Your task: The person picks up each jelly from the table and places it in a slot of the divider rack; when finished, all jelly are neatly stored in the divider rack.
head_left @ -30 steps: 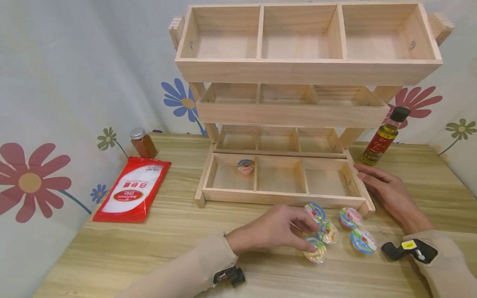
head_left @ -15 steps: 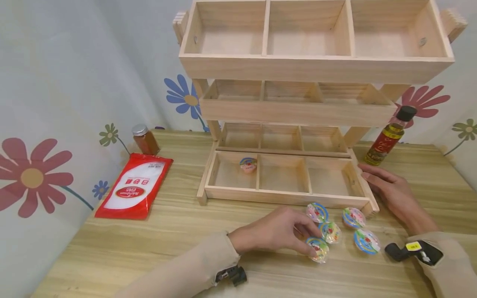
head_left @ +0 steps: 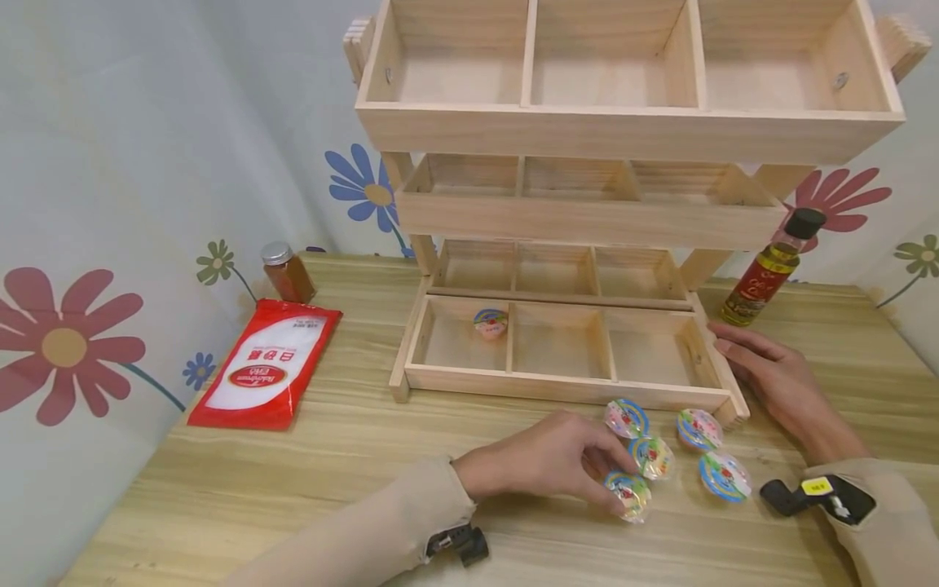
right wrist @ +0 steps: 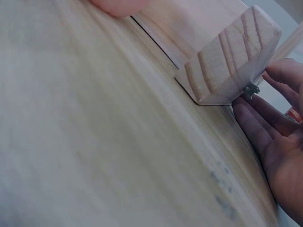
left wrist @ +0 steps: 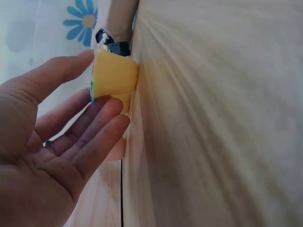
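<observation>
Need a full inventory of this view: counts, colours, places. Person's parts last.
Tiered wooden rack: 1, pale wood, centre of table
Jelly cup in rack: 1, pink with blue-rimmed lid, bottom tray's left compartment
Loose jelly cups: 5, blue-rimmed multicoloured lids, table before rack's right half
Olive oil bottle: 1, yellow-green, red label, black cap, right of rack
Sugar bag: 1, red and white, table left
Jar: 1, reddish-brown, silver lid, behind bag
Table: 1, light wood-grain, underneath
Flower-print backdrop: whitish, behind
Wrist cameras: 2, black, one per wrist
Sleeves: 2, beige
Left hand: 1, at nearest loose cup
Right hand: 1, at rack's right end
</observation>
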`<action>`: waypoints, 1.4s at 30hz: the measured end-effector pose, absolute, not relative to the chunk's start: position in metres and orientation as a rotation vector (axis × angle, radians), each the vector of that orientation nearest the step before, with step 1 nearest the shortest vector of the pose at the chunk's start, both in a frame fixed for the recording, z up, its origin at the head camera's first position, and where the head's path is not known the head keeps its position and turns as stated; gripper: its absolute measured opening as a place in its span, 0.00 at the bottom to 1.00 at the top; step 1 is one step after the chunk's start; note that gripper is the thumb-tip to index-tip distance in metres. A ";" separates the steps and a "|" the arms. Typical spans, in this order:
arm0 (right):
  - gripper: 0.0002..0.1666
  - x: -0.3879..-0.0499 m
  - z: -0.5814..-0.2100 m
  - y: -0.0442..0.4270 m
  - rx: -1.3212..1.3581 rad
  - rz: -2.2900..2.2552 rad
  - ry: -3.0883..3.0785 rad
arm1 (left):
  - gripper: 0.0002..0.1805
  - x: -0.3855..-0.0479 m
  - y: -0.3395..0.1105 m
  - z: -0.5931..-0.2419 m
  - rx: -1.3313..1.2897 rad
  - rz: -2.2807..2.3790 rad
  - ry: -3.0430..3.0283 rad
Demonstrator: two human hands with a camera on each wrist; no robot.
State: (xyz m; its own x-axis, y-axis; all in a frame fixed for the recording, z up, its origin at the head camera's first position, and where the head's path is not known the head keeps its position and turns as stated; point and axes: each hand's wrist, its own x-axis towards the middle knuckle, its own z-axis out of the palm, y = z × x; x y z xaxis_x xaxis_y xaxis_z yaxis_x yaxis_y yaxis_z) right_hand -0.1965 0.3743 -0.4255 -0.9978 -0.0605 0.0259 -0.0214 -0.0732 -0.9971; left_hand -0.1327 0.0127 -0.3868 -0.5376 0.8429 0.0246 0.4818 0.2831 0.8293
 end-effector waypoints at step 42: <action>0.19 -0.198 -0.427 0.372 -0.180 -2.350 2.038 | 0.22 -0.129 0.017 -0.395 1.242 1.109 2.083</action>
State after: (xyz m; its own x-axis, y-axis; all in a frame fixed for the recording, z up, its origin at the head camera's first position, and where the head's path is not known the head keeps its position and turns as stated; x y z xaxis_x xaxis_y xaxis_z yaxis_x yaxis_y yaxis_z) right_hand -0.1978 0.3717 -0.4265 -0.9930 -0.0953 0.0697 -0.0555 -0.1442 -0.9880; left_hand -0.1292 0.0171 -0.3949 -0.4796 0.8775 0.0092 0.4975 0.2633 0.8266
